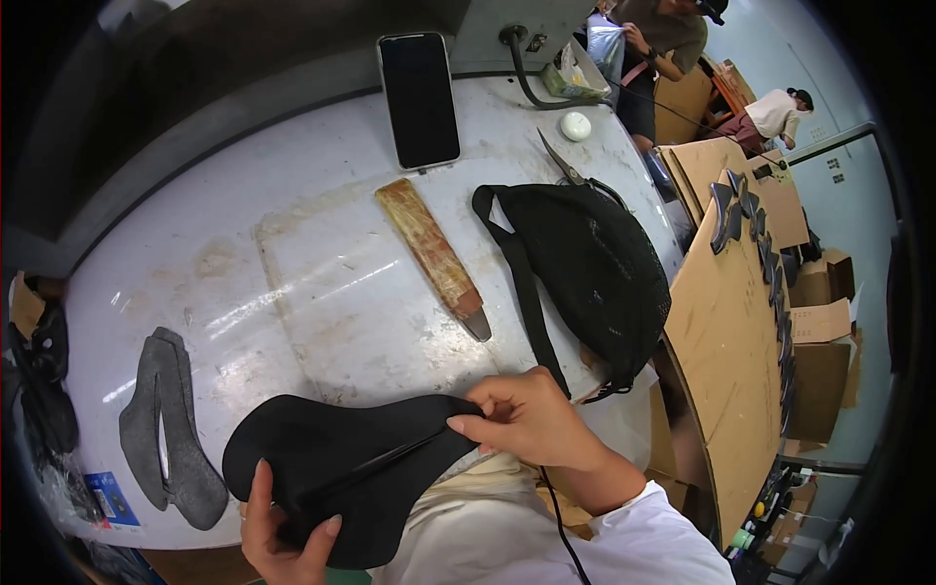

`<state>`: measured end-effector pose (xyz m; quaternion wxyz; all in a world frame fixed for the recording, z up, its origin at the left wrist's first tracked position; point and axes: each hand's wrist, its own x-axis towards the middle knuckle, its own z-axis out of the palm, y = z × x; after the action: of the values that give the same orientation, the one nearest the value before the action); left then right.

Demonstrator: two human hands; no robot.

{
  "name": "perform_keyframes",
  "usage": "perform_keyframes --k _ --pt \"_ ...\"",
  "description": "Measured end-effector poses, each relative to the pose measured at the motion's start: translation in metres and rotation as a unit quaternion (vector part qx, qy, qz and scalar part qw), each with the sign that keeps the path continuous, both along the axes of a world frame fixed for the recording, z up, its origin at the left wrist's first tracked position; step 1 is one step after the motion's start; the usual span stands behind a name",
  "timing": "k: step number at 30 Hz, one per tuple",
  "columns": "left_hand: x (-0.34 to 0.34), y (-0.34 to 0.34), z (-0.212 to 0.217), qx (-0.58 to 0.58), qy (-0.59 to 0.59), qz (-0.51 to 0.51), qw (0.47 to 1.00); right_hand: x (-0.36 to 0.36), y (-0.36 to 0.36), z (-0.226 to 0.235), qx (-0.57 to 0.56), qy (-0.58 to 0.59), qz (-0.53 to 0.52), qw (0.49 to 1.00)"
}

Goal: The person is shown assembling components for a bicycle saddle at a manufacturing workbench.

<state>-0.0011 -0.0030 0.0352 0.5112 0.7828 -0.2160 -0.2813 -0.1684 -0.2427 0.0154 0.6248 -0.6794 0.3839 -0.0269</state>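
Holding the black saddle-shaped piece [327,434] level at the near edge of the white table [322,302]. Clamping its narrow end between the thumb and bent fingers of the right hand [531,419]; gripping its wide end with the left hand [283,546], spreading thumb and forefinger apart along the rim, hiding the other fingers too much for telling their placing underneath. Probably calling for gentle, even tension between both ends, holding the central groove straight, pressing without creasing, and steering clear of the wrapped blade [429,249] lying beyond.
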Motion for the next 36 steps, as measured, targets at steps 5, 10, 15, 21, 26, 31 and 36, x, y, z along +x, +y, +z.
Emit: perform_keyframes --k 5,10,15,21,26,31,36 --pt "0.003 0.002 -0.002 0.010 -0.053 -0.010 0.999 0.006 0.002 -0.003 -0.017 0.002 0.001 1.000" --pt "0.007 0.007 -0.004 0.008 -0.055 -0.025 0.998 0.006 0.002 -0.004 -0.030 0.011 0.010 0.999" --pt "0.003 0.003 -0.002 -0.013 -0.022 0.002 1.000 0.008 0.007 -0.010 -0.098 0.012 0.027 0.995" --pt "-0.001 0.005 -0.015 0.126 -0.239 -0.003 0.963 0.018 0.013 -0.003 -0.178 0.028 0.053 0.982" --pt "-0.005 0.015 -0.019 0.126 -0.078 0.106 0.983 0.012 0.008 0.000 -0.121 0.026 0.059 0.991" --pt "-0.024 0.019 -0.037 -0.085 -0.029 0.192 0.977 0.013 0.008 0.003 -0.020 0.008 0.035 0.999" --pt "-0.023 0.010 -0.039 -0.331 0.196 0.333 0.861 -0.002 -0.001 -0.006 0.065 -0.082 0.110 0.988"
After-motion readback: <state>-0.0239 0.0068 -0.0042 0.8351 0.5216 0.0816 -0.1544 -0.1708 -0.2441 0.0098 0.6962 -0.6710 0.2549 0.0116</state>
